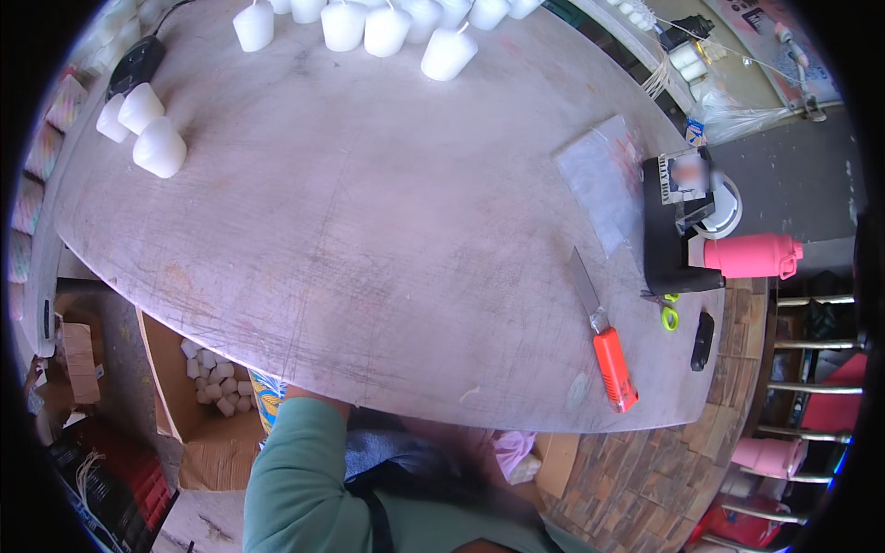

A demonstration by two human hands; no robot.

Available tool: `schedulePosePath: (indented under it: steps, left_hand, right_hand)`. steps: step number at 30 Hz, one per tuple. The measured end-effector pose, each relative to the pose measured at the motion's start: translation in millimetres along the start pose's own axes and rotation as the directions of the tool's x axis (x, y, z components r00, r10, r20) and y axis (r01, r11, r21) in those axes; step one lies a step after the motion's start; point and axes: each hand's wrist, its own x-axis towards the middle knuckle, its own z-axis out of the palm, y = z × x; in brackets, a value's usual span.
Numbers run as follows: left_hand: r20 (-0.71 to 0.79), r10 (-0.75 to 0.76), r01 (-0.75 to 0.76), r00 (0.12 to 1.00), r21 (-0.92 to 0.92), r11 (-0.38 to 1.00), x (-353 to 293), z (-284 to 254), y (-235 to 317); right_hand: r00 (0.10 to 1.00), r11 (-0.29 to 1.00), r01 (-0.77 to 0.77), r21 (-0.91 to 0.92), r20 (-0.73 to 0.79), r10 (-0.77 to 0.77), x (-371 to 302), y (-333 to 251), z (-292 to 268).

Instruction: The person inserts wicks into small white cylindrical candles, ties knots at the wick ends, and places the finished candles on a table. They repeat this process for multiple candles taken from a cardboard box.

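My left arm [300, 433], in a green sleeve, reaches down under the table's front edge, which hides my left hand. A blurred part of my right arm [502, 475] shows below the same edge, beside a pale purple cloth [512, 452]; its fingers cannot be made out. On the table [369, 230], a putty-knife-like blade with an orange handle [613, 369] lies at the right. Three white votive candles [159, 147] stand at the left. Several more white candles [386, 32], some with wicks showing, line the far edge.
Green-handled scissors [668, 318], a black pen-like object [702, 341], clear plastic bags [599, 184] and a black holder [668, 230] occupy the table's right end. A pink bottle [751, 255] lies beyond. Below left, a cardboard box [221, 452] contains several white pieces [221, 378].
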Motion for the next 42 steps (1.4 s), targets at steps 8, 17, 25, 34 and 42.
schedulePosePath:
  steps: [8, 17, 25, 34, 42]
  left_hand:
    - [-0.037, 0.113, -0.11, 0.993, 0.069, 0.991, -20.6, -0.7, -2.9]
    - [-0.362, 0.676, -0.572, 0.641, 0.362, 0.736, -126.8, -43.9, 55.7]
    - [-0.591, 0.472, -0.488, 0.654, 0.148, 0.86, -289.9, -240.7, 41.3]
    - [-0.408, -0.664, 0.493, 0.626, -0.452, 0.743, -287.2, -78.4, -230.8]
    - [0.232, -0.79, 0.823, 0.567, -0.201, 0.532, -296.0, 74.1, -225.6]
  right_hand:
    - [1.0, 1.0, -0.009, 0.03, -0.022, 0.01, -4.0, 0.3, 2.0]
    - [0.99, 0.999, 0.044, -0.003, -0.133, -0.044, 1.8, 2.1, 0.0]
    - [0.985, 0.999, 0.047, 0.001, -0.164, -0.046, -5.2, -0.2, 1.1]
    - [0.994, 0.986, 0.1, -0.132, -0.03, -0.105, -3.5, 0.3, 6.7]
    - [0.994, 0.969, 0.098, -0.225, 0.075, -0.083, -0.8, 0.0, 13.1]
